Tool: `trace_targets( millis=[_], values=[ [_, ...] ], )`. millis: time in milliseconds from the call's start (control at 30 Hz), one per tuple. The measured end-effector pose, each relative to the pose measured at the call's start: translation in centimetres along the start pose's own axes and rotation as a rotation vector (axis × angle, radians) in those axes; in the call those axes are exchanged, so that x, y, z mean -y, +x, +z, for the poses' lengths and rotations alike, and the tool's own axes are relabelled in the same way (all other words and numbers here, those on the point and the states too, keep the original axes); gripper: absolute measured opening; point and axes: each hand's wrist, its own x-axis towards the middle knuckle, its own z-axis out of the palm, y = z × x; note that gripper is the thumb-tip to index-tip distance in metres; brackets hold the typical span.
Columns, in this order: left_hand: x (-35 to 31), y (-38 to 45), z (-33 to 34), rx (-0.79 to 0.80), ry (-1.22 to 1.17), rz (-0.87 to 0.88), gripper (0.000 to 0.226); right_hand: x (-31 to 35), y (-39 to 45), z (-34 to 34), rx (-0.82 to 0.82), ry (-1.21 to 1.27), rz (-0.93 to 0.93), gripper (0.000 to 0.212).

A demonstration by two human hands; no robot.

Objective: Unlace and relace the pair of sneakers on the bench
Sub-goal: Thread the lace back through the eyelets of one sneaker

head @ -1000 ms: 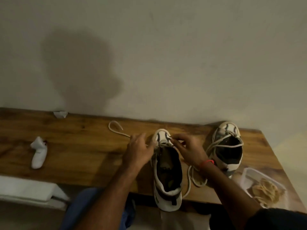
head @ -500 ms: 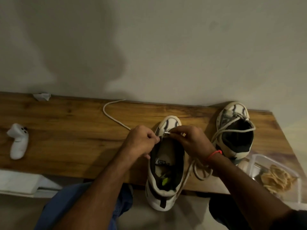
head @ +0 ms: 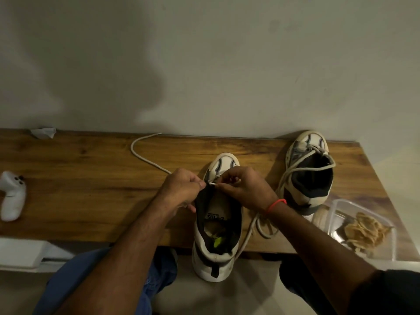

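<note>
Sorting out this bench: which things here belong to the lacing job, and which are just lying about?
Job: near sneaker, far sneaker, lace, left hand, right hand.
Lying about: white controller, crumpled paper, plastic container.

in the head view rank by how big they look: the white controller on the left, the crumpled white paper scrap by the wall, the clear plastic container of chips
1. Clear plastic container, nearer the camera, so partly flattered
2. White controller
3. Crumpled white paper scrap
</note>
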Motion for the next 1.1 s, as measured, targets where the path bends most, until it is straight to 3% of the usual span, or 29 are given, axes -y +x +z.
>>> trace_targets(
  millis=[100, 267, 567, 733, 900, 1100],
  values=[
    [-0.3, -0.2, -0.1, 0.023, -0.030, -0.014, 0.013, 0.0, 0.0, 0.5, 0.000, -0.080, -0.023, 0.027],
    [-0.7, -0.7, -0.6, 0.078, -0.096, -0.003, 0.009, 0.0, 0.0, 0.7, -0.005, -0.185, -0.026, 0.018],
    [-1.2, -1.1, -1.4, 0.153, -0.136, -0.023, 0.011, 0.5, -0.3, 0.6, -0.004, -0.166, -0.025, 0.022],
    [-1.1, -1.2, -1.5, 0.137, -0.133, -0.007, 0.012, 0.7, -0.3, 0.6, -0.007, -0.115, -0.034, 0.034],
    [-1.0, -1.1, -1.4, 0.134, -0.121, -0.003, 0.013, 0.9, -0.4, 0.7, -0.039, -0.151, 0.002, 0.016],
    [-1.2, -1.1, -1.4, 0.150, -0.123, -0.003, 0.010, 1.2, -0.5, 0.9, -0.048, -0.192, 0.025, 0.020]
  ],
)
